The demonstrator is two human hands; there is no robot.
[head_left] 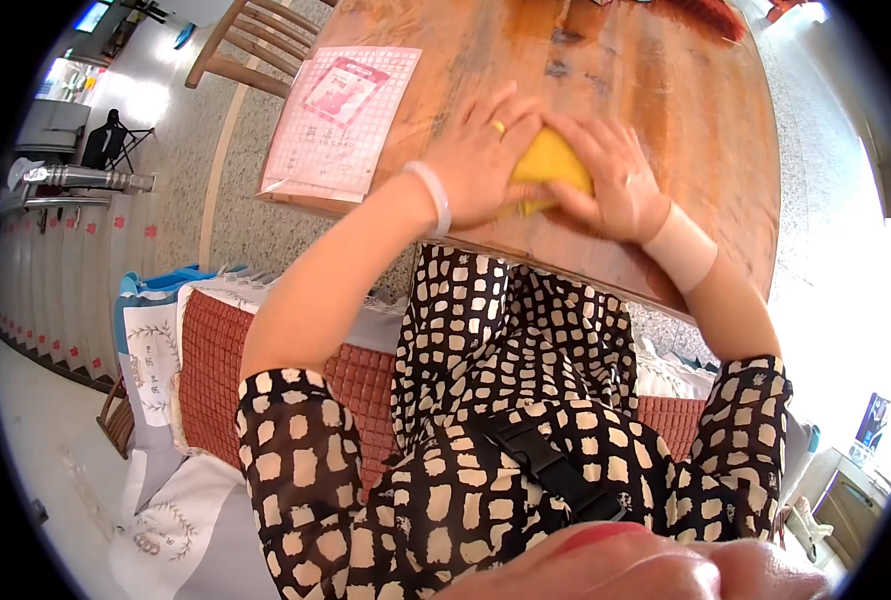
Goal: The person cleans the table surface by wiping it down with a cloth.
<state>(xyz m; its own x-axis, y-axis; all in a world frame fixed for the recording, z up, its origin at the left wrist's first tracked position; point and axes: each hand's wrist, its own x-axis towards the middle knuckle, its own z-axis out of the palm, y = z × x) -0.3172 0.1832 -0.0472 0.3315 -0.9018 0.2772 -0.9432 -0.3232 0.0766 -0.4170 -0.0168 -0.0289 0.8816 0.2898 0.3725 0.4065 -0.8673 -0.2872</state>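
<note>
Both hands are over the wooden table, close to its near edge, with a small yellow piece between them. It looks soft or folded, but whether it is cloth, sponge or paper I cannot make out. My left hand, with a ring and a pale bracelet, grips its left side, the thumb lying along the lower edge. From the right, my right hand curves around the piece, fingers over its upper side and thumb beneath. The fingertips are slightly blurred.
The wooden table has a shiny surface. A pink-and-white printed booklet lies at its left edge, and a red item at the far side. A wooden chair stands beyond. I sit on a seat with a reddish-brown mat.
</note>
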